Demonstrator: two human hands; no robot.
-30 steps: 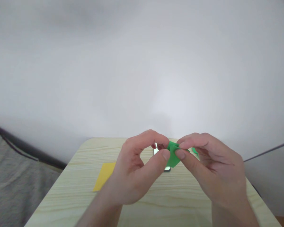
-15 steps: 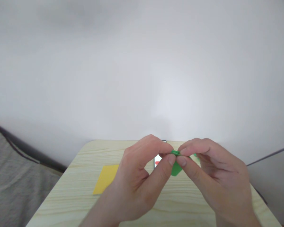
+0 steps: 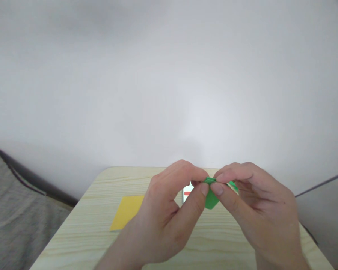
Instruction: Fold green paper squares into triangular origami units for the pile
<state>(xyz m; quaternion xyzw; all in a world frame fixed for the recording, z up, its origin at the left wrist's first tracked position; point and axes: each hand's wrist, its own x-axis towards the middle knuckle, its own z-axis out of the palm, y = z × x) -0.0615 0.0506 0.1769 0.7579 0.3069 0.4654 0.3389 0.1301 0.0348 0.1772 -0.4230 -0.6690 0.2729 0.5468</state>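
Observation:
Between my two hands, above the table, is a piece of folded green paper [image 3: 212, 200]. My left hand [image 3: 169, 213] pinches its upper edge between thumb and index finger from the left. From the right, the thumb and index finger of my right hand [image 3: 264, 210] pinch the same edge close by. A flat part of the paper hangs below the thumbs, and another green bit shows behind the right fingers. My fingers cover much of the folds.
A yellow paper square [image 3: 127, 212] lies on the pale wooden table [image 3: 90, 232], left of my left hand. Behind the hands is a phone [image 3: 186, 193] with a lit screen, partly covered. A white wall [image 3: 169, 93] rises behind; grey fabric [image 3: 19, 217] is at the left.
Both hands and the green paper have shifted very slightly to the right. A little more green shows behind the right fingers. The pinch grips stay the same.

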